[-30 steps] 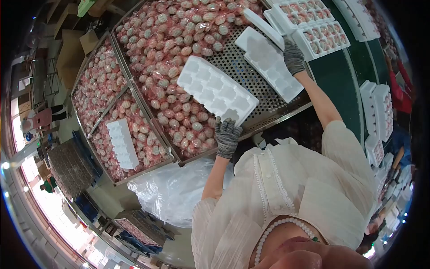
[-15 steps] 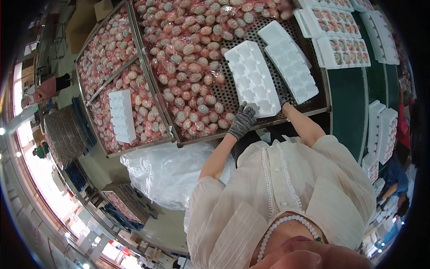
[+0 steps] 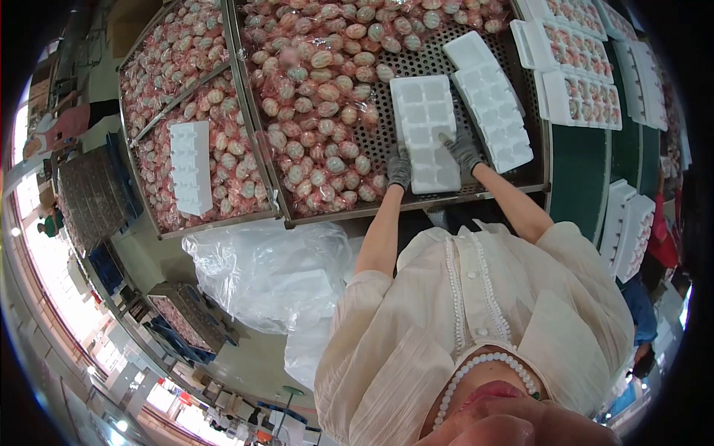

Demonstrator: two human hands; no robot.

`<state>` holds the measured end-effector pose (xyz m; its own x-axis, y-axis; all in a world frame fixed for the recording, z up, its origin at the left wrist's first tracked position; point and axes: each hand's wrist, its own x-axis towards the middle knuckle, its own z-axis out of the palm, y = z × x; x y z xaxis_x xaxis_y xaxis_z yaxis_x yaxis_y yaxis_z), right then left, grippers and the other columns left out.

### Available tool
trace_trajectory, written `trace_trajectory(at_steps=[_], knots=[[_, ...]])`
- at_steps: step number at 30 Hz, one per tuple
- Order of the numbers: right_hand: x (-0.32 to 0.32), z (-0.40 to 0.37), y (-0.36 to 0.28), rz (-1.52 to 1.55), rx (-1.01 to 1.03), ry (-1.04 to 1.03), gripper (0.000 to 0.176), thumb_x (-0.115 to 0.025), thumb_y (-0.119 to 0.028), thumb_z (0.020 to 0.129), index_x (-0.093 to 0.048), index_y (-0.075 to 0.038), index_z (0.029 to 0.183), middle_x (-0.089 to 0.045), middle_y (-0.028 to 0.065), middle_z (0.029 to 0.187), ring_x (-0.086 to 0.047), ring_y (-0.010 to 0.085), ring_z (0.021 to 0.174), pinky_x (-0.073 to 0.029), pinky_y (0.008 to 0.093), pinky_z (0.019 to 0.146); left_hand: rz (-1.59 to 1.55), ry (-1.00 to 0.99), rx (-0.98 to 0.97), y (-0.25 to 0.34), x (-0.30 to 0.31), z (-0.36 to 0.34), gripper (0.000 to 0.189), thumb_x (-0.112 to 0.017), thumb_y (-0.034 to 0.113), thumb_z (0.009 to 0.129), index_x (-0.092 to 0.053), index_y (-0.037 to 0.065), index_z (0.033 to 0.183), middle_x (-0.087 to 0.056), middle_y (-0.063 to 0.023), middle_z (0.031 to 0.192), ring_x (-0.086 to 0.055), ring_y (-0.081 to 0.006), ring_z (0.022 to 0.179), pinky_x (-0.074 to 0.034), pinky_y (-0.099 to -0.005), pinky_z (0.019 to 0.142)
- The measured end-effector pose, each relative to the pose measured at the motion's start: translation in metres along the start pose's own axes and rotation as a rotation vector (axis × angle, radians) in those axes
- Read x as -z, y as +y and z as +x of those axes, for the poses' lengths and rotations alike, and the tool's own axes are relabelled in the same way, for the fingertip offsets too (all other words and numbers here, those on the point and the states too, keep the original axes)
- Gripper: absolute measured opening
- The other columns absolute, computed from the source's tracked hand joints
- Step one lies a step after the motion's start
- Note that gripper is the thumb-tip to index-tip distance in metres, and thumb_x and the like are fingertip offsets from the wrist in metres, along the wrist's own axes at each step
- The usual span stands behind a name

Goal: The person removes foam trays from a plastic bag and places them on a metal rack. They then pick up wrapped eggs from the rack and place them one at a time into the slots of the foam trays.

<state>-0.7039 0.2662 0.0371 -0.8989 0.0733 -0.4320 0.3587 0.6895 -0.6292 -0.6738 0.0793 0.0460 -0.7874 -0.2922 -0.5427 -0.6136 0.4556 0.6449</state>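
Observation:
A white foam egg tray (image 3: pixel 427 134) lies on the perforated metal surface in front of me, its square hollows facing up. My left hand (image 3: pixel 399 169), in a grey glove, holds the tray's near left edge. On the opposite side, my gloved right hand (image 3: pixel 462 151) grips the tray with the thumb over its top. More white foam trays (image 3: pixel 492 111) lie just right of it, the upper one bumpy side up. Film-wrapped eggs (image 3: pixel 327 111) are heaped to the left on the same table.
A metal rim (image 3: pixel 357 214) runs along the table's near edge. Another bin of wrapped eggs (image 3: pixel 230 160) stands left, with a white foam piece (image 3: pixel 191 167) on top. Filled trays (image 3: pixel 584 100) sit by a green conveyor (image 3: pixel 576 178). Clear plastic sheeting (image 3: pixel 268 271) hangs below.
The foam tray has turned over from its bumpy underside to its square hollows. My right hand has come from behind its corner onto its right side; my left now holds its left edge.

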Motion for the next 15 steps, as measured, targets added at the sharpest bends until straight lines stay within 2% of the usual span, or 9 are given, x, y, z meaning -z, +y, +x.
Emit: trace_trajectory(at_steps=[1, 2, 4, 6, 8, 9, 10, 12, 15], knots=[[-0.007, -0.006, -0.004, -0.199, -0.107, 0.039, 0.064, -0.050, -0.046, 0.077, -0.039, 0.000, 0.119, -0.046, 0.0210, 0.114, -0.043, 0.0325, 0.107, -0.034, 0.0366, 0.089, -0.256, -0.300, 0.235, 0.000, -0.003, 0.006, 0.049, -0.033, 0.038, 0.087, -0.041, 0.000, 0.116, -0.043, -0.0189, 0.118, -0.039, -0.0333, 0.110, -0.029, -0.0360, 0.093], [-0.009, -0.002, 0.002, -0.204, -0.112, 0.041, 0.064, -0.050, -0.046, 0.077, -0.039, 0.000, 0.119, -0.046, 0.0210, 0.114, -0.043, 0.0325, 0.107, -0.034, 0.0366, 0.089, -0.258, -0.307, 0.235, -0.004, -0.008, 0.005, 0.049, -0.033, 0.038, 0.087, -0.041, 0.000, 0.116, -0.043, -0.0189, 0.118, -0.039, -0.0333, 0.110, -0.029, -0.0360, 0.093], [-0.010, 0.004, 0.020, -0.179, -0.242, -0.135, 0.065, -0.046, -0.049, 0.078, -0.037, 0.000, 0.120, -0.044, 0.0218, 0.116, -0.042, 0.0316, 0.109, -0.034, 0.0367, 0.088, -0.249, -0.145, 0.114, -0.007, -0.018, -0.010, 0.047, -0.028, 0.038, 0.089, -0.041, 0.003, 0.118, -0.043, -0.0161, 0.120, -0.039, -0.0297, 0.111, -0.030, -0.0339, 0.092], [-0.007, 0.003, 0.018, -0.163, -0.302, -0.152, 0.064, -0.046, -0.045, 0.080, -0.033, 0.000, 0.122, -0.044, 0.0231, 0.116, -0.042, 0.0331, 0.108, -0.034, 0.0365, 0.088, -0.260, -0.141, 0.060, -0.026, -0.034, -0.013, 0.050, -0.030, 0.040, 0.088, -0.037, 0.003, 0.121, -0.040, -0.0200, 0.121, -0.037, -0.0327, 0.112, -0.029, -0.0355, 0.094], [-0.001, 0.002, 0.012, -0.184, -0.167, 0.033, 0.060, -0.048, -0.040, 0.081, -0.032, 0.000, 0.123, -0.045, 0.0227, 0.114, -0.044, 0.0336, 0.104, -0.034, 0.0364, 0.088, -0.124, -0.106, -0.007, -0.019, -0.029, -0.016, 0.056, -0.035, 0.043, 0.085, -0.030, 0.003, 0.125, -0.034, -0.0244, 0.124, -0.033, -0.0365, 0.114, -0.027, -0.0378, 0.096], [0.011, -0.008, -0.014, -0.127, 0.025, 0.266, 0.056, -0.052, -0.031, 0.080, -0.033, -0.001, 0.123, -0.046, 0.0220, 0.111, -0.045, 0.0333, 0.102, -0.034, 0.0366, 0.088, -0.093, -0.181, -0.058, -0.013, -0.019, -0.013, 0.066, -0.041, 0.045, 0.083, -0.023, 0.000, 0.128, -0.027, -0.0277, 0.126, -0.026, -0.0393, 0.117, -0.023, -0.0397, 0.098], [0.028, -0.006, -0.039, -0.133, 0.020, 0.273, 0.056, -0.052, -0.031, 0.080, -0.033, -0.001, 0.123, -0.046, 0.0220, 0.111, -0.045, 0.0333, 0.102, -0.034, 0.0366, 0.088, -0.096, -0.190, -0.062, -0.010, -0.018, -0.007, 0.066, -0.041, 0.045, 0.083, -0.023, 0.000, 0.128, -0.027, -0.0277, 0.126, -0.026, -0.0393, 0.117, -0.023, -0.0397, 0.098], [0.053, -0.004, -0.079, -0.306, 0.386, 0.486, 0.049, -0.054, -0.025, 0.078, -0.039, -0.001, 0.118, -0.045, 0.0207, 0.111, -0.043, 0.0306, 0.104, -0.032, 0.0382, 0.092, -0.162, -0.132, -0.066, -0.005, -0.019, 0.002, 0.071, -0.046, 0.045, 0.080, -0.022, -0.003, 0.127, -0.027, -0.0268, 0.127, -0.025, -0.0386, 0.119, -0.021, -0.0398, 0.099], [0.050, 0.044, -0.123, -0.173, 0.435, 0.234, 0.046, -0.054, -0.021, 0.078, -0.041, -0.004, 0.118, -0.045, 0.0165, 0.114, -0.041, 0.0301, 0.106, -0.033, 0.0363, 0.092, -0.051, -0.175, -0.104, 0.018, -0.013, 0.011, 0.087, -0.057, 0.048, 0.071, -0.018, -0.006, 0.127, -0.023, -0.0264, 0.129, -0.020, -0.0374, 0.121, -0.017, -0.0394, 0.101]])
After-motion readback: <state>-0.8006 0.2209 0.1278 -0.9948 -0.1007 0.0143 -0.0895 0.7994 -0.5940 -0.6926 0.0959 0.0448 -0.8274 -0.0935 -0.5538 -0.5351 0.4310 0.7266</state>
